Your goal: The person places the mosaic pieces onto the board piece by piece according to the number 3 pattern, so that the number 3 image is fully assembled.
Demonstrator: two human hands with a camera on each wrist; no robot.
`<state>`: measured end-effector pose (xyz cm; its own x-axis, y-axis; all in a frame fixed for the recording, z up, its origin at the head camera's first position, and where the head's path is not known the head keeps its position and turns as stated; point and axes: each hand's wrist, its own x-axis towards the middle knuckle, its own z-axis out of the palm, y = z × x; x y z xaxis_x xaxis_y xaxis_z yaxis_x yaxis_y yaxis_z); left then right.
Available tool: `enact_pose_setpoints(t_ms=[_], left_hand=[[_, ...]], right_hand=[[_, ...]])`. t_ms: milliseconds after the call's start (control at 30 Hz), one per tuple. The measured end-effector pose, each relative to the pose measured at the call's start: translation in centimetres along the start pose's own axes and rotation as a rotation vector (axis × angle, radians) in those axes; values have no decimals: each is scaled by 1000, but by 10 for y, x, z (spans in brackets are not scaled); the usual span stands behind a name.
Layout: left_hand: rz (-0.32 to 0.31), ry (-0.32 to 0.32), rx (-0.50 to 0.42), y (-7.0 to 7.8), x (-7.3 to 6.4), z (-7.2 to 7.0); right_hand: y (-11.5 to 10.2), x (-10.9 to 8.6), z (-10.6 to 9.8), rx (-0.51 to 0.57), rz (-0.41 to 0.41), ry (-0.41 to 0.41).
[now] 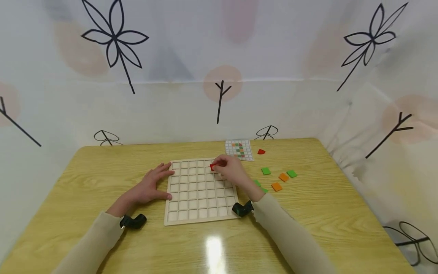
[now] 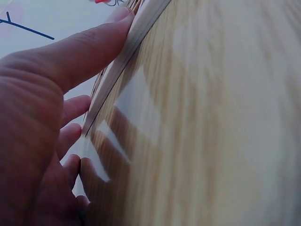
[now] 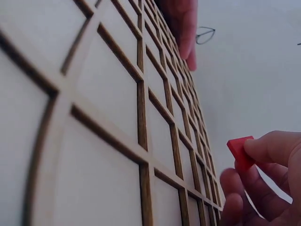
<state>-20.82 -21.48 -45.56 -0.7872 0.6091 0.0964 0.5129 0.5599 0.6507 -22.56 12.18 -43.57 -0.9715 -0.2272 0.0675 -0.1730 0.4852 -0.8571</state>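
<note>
A pale wooden grid board [image 1: 193,195] with square recesses lies on the table. My right hand [image 1: 232,169] pinches a small red tile [image 3: 241,151] between thumb and fingers, above the board's far right part. In the head view most of the red tile [image 1: 212,167] is hidden by the fingers. My left hand [image 1: 150,186] rests at the board's left edge, fingers spread, with fingertips and thumb touching the rim. The left wrist view shows the thumb [image 2: 101,40] against the board's side [image 2: 127,54].
A printed pattern card [image 1: 248,152] lies behind the board, near a red quarter-round piece [image 1: 261,151]. Several green tiles [image 1: 266,171] and orange tiles [image 1: 283,177] are scattered to the right, some beside my right forearm. A patterned cloth [image 1: 171,110] hangs behind the table [image 1: 113,167].
</note>
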Motion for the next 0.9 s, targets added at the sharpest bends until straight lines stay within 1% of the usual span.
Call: enact_pose_setpoints(t_ms=[67,167,267,400,533,667,900], left_hand=[[-7,-1,9,-1,-3,-1],[-14,-6,19,0,-5,-1],[-8,-9,32,0,-3,0],[-7,-12,43,1,0,1],[-4,-17,44,2,2,1],[-2,-14,48,1,1,0],[-3,-22,45,0,2,0]], right_hand=[[0,4,4,7,-7,-9],[1,9,9,36,3,-8],[3,12,11,56,23,19],[9,16,12,56,38,47],[15,17,11,76,21,53],[15,18,11,83,-2,46],[16,17,10,57,-7,32]])
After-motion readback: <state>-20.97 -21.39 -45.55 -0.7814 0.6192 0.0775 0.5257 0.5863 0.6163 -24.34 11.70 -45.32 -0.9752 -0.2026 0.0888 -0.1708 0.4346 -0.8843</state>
